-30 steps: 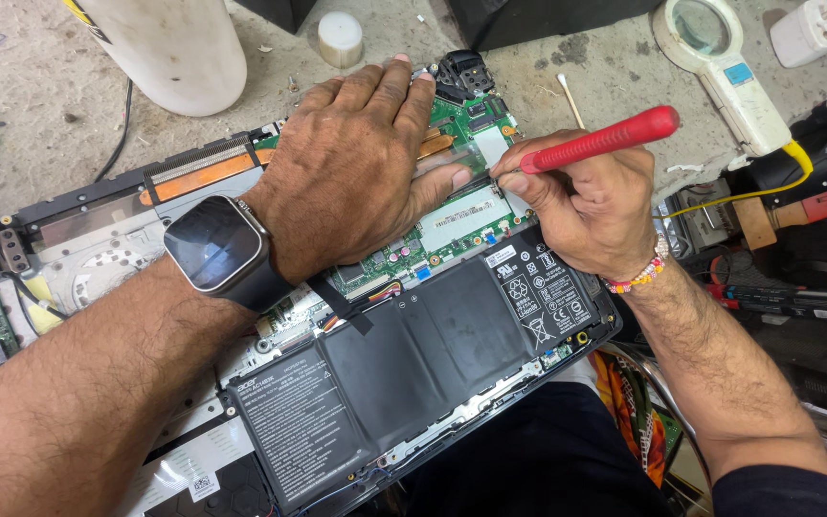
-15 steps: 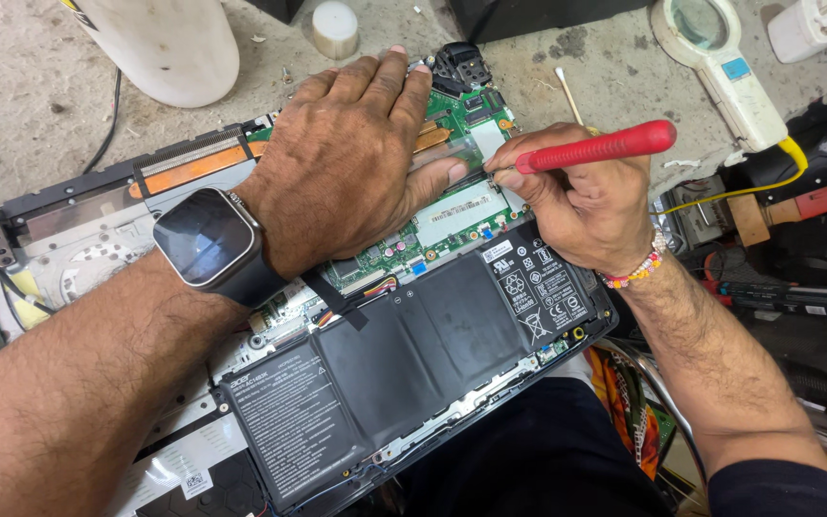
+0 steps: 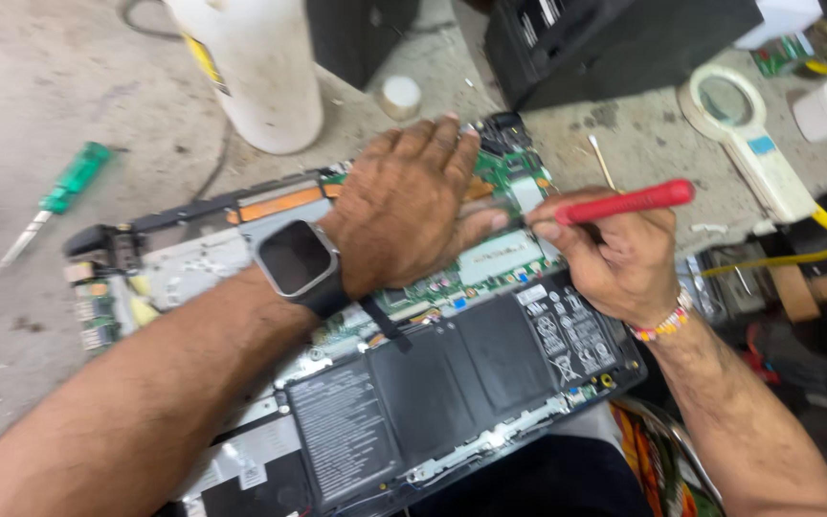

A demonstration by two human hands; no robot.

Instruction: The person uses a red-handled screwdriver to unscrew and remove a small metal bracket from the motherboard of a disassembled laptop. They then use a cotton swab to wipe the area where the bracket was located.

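My left hand (image 3: 404, 206) flat on green board (image 3: 490, 263) of opened laptop (image 3: 241, 258), fingers together, pressing down, gripping nothing. Watch (image 3: 296, 258) on that wrist. My right hand (image 3: 614, 254) pinches red screwdriver (image 3: 624, 202) between thumb and fingers; tip hidden between my hands, at board's right part. Bead bracelet (image 3: 662, 327) on right wrist. Black battery (image 3: 452, 383) fills laptop's near half. Green screwdriver (image 3: 55, 199) lies well apart at left. Magnifier (image 3: 748, 144) at right, near yellow cable (image 3: 796, 254).
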